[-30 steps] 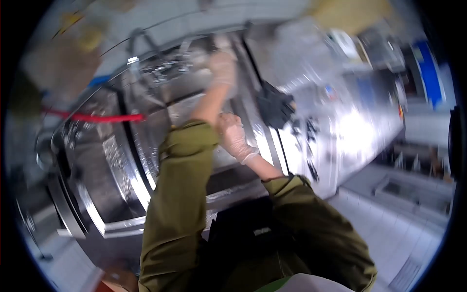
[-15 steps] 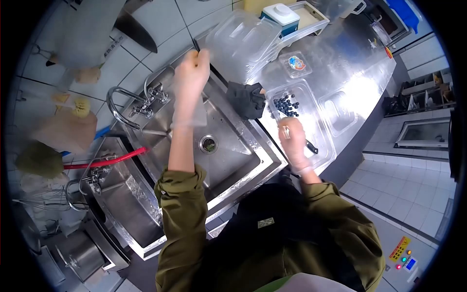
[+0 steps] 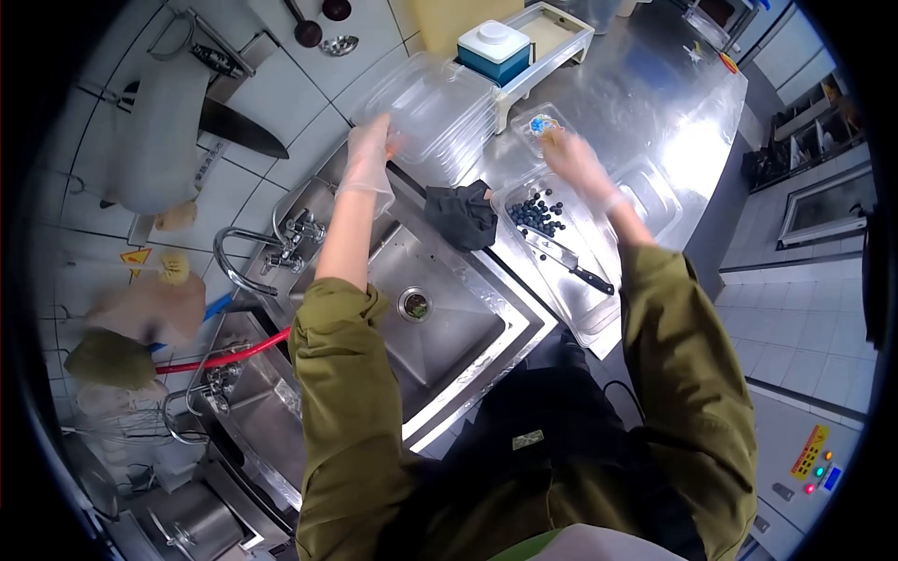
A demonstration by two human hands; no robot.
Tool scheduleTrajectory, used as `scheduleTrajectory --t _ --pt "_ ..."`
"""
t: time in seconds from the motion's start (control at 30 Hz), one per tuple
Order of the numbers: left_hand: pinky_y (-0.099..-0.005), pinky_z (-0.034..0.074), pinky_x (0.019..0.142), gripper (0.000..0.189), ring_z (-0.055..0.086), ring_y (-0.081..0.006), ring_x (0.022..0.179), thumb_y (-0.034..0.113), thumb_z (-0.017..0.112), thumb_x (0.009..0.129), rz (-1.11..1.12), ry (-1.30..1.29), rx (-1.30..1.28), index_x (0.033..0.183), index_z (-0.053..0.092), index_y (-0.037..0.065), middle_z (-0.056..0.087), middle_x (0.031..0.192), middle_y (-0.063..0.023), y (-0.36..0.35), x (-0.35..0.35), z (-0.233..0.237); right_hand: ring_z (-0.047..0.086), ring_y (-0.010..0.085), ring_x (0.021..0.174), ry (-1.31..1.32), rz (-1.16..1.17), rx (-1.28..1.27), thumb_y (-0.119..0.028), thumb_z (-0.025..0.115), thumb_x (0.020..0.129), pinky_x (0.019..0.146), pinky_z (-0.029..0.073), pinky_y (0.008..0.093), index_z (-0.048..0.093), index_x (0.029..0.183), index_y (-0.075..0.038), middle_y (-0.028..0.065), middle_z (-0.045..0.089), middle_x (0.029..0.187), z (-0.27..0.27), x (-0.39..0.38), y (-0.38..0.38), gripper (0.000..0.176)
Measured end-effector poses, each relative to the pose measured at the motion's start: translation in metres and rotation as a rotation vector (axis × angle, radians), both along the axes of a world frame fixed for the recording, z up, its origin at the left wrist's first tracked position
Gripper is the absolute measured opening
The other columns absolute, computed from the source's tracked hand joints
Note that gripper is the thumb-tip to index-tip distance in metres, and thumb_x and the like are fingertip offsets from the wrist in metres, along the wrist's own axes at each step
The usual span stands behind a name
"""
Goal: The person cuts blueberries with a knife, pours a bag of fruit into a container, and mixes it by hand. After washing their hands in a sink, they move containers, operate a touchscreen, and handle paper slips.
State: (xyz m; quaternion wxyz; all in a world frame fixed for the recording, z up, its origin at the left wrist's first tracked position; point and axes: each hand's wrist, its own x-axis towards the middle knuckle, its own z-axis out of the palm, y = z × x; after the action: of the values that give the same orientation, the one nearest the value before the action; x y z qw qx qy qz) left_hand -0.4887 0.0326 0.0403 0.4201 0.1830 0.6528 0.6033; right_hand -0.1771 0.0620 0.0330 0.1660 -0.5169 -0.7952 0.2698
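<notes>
The right hand (image 3: pixel 575 166), in a thin clear glove, reaches over the far end of a clear tray (image 3: pixel 599 313), its fingertips at a small clear box (image 3: pixel 531 126) with a bright sticker. Its fingers are blurred, and from here I can't tell whether they pinch the box or only lie over it.

The left hand (image 3: pixel 366 159), gloved too, is out at the near left edge of a stack of clear containers (image 3: pixel 430 103); I can't make out whether its fingers are closed on any of them. Both sleeves are olive and rolled.

In the tray, on the steel counter (image 3: pixel 645 89), a loose heap of dark blue berries (image 3: pixel 539 213) lies towards the far end, with 1 black-handled knife (image 3: pixel 568 261) slanting just below it. A flat clear piece (image 3: pixel 659 201) lies beside the tray's right side, and a crumpled dark cloth or bag (image 3: pixel 463 215) sits by its left.

Further out I see 2 steel basins: the larger sink (image 3: pixel 421 351), with green scraps in its drain (image 3: pixel 414 305), and the smaller sink (image 3: pixel 271 402). A red hose (image 3: pixel 234 355) runs near the smaller sink. Behind the stack stands a teal-and-white box (image 3: pixel 494 54).
</notes>
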Motion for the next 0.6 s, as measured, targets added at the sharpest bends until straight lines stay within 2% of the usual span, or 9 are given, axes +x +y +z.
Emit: scheduleTrajectory --t 0.03,0.1,0.23,0.27,0.3,0.4,0.43,0.53,0.6 --pt "-0.0298 0.051 0.055 0.027 0.06 -0.0215 0.065 0.014 0.059 0.074 -0.005 0.08 -0.042 0.087 0.054 -0.008 0.054 0.084 -0.0134 -0.004 0.004 0.007 0.055 0.0358 0.098 0.034 -0.006 0.166 -0.024 0.044 0.082 0.083 0.043 0.0404 0.057 0.109 -0.006 0.019 0.059 0.104 0.014 -0.017 0.016 0.035" --pt "-0.0293 0.05 0.054 0.029 0.06 -0.0207 0.065 0.018 0.057 0.075 -0.069 0.157 -0.056 0.087 0.054 -0.008 0.055 0.084 -0.0134 -0.008 -0.002 0.005 0.053 0.0345 0.103 0.297 -0.061 0.039 -0.025 0.045 0.08 0.088 0.041 0.0366 0.056 0.111 -0.004 0.0189 0.057 0.11 0.003 -0.048 0.059 0.039" --pt "-0.0288 0.048 0.056 0.028 0.059 -0.0181 0.066 0.02 0.053 0.079 -0.099 0.244 -0.113 0.085 0.054 -0.007 0.058 0.082 -0.0132 -0.011 -0.012 0.011 0.056 0.0313 0.1 0.29 -0.157 -0.25 -0.024 0.049 0.075 0.086 0.042 0.0336 0.06 0.102 0.002 0.0207 0.06 0.103 0.012 -0.097 0.093 0.039" --pt "-0.0284 0.048 0.058 0.026 0.059 -0.0179 0.067 0.019 0.053 0.079 -0.07 0.148 -0.035 0.085 0.053 -0.006 0.058 0.083 -0.0133 -0.015 -0.011 0.012 0.057 0.031 0.1 0.313 -0.18 -0.325 -0.024 0.049 0.075 0.086 0.042 0.0335 0.061 0.1 0.003 0.0208 0.061 0.101 0.005 -0.103 0.101 0.039" --pt "-0.028 0.047 0.06 0.024 0.058 -0.0177 0.069 0.018 0.052 0.08 -0.044 0.052 0.044 0.085 0.053 -0.006 0.059 0.083 -0.0134 -0.023 -0.006 0.017 0.062 0.0265 0.084 0.29 -0.212 -0.265 -0.023 0.053 0.073 0.074 0.047 0.0328 0.062 0.092 0.004 0.019 0.063 0.089 -0.002 -0.107 0.104 0.034" --pt "-0.0287 0.046 0.068 0.019 0.057 -0.0183 0.075 0.015 0.053 0.08 -0.048 -0.1 0.158 0.086 0.052 -0.003 0.06 0.088 -0.0137 -0.04 -0.011 0.023 0.06 0.0192 0.065 0.446 -0.008 -0.537 -0.022 0.056 0.073 0.06 0.048 0.0293 0.059 0.08 0.005 0.014 0.061 0.076 -0.002 -0.101 0.116 0.028" --pt "-0.0292 0.046 0.071 0.017 0.057 -0.0186 0.078 0.014 0.053 0.081 -0.059 -0.126 0.175 0.086 0.051 -0.002 0.06 0.089 -0.0137 -0.046 -0.018 0.025 0.047 0.0098 0.057 0.644 0.075 -0.564 -0.018 0.057 0.077 0.052 0.04 0.0229 0.051 0.071 -0.003 0.0023 0.048 0.064 0.012 -0.097 0.1 0.017" --pt "-0.0328 0.047 0.073 0.015 0.057 -0.0203 0.082 0.014 0.056 0.079 0.016 -0.401 0.206 0.086 0.051 0.002 0.06 0.093 -0.0142 -0.062 -0.031 0.035 0.044 0.0092 0.056 0.889 0.102 -0.589 -0.016 0.057 0.078 0.054 0.039 0.0229 0.05 0.069 -0.004 0.0006 0.045 0.062 0.027 -0.098 0.09 0.017" --pt "-0.0351 0.045 0.078 0.014 0.057 -0.0206 0.083 0.013 0.059 0.077 0.09 -0.432 0.224 0.085 0.052 0.005 0.06 0.094 -0.0129 -0.08 -0.03 0.052 0.041 0.008 0.056 1.005 0.142 -0.524 -0.017 0.055 0.08 0.053 0.035 0.0215 0.046 0.065 -0.006 -0.001 0.044 0.061 0.038 -0.088 0.09 0.021"
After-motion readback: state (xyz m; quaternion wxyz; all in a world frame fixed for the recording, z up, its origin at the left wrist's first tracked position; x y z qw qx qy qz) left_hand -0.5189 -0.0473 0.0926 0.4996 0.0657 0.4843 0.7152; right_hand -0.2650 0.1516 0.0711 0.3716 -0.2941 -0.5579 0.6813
